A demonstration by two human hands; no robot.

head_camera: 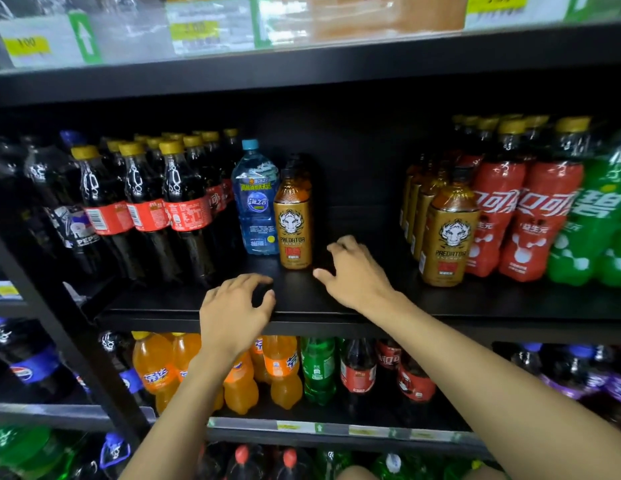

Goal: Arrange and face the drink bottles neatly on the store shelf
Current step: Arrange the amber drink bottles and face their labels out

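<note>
A gold Predator energy bottle (294,226) stands mid-shelf beside a blue water bottle (256,202). To the right, a row of gold Predator bottles (447,237) runs back into the black shelf (184,303). My left hand (233,313) hovers over the shelf's front edge, fingers loosely curled, holding nothing. My right hand (354,271) reaches over the bare gap just right of the single gold bottle, fingers spread and curved, empty.
Cola bottles with yellow caps (177,202) fill the left, red-labelled cola bottles (531,216) and green soda (600,223) the right. Orange soda (285,372) and other bottles stand on the shelf below. Price tags (205,26) line the shelf above.
</note>
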